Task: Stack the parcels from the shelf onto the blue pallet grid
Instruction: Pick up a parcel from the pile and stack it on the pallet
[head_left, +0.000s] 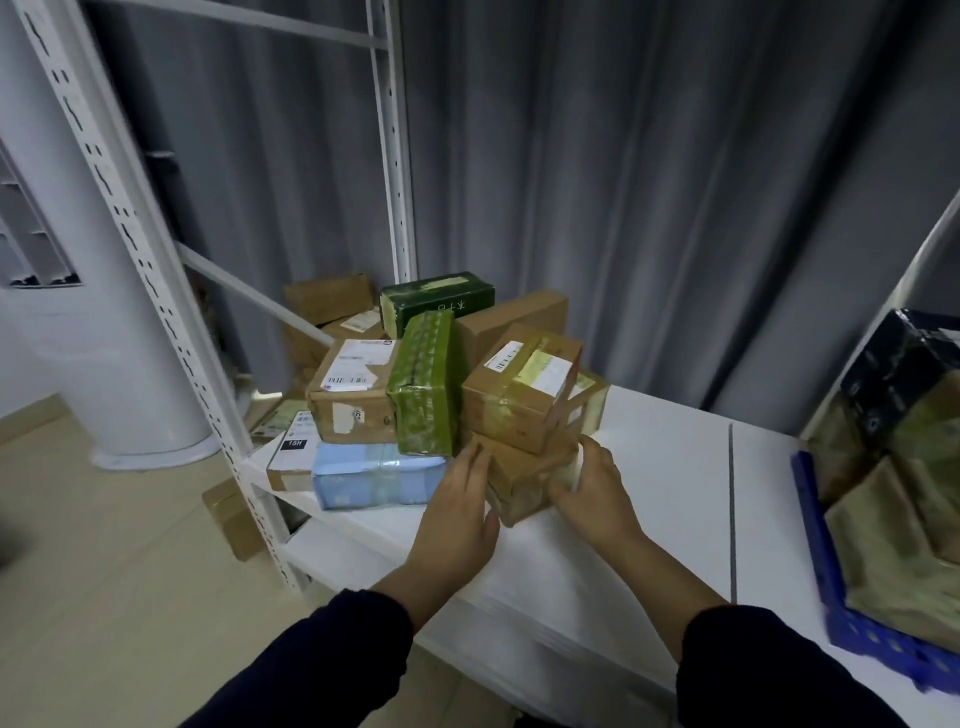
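Brown tape-wrapped cardboard parcel (524, 480), low at frame centre on the white metal shelf (654, 467), is the one in hand, w/ a labelled brown cardboard box (519, 400) sitting on top of it. Left hand (462, 504) lies against its left side, fingers straight & together; right hand (597, 483) grips the right front corner, thumb on top, fingers curled. Step: grasp made, lift not yet done. Nxt move prob. needs the pair lifted level, or the top box shed first, else it tips; then a swing to lower right. Blue plastic pallet grid (826, 587) at right edge holds tape-wrapped brown parcels (904, 545) & a dark blue-black parcel (898, 374) above them.
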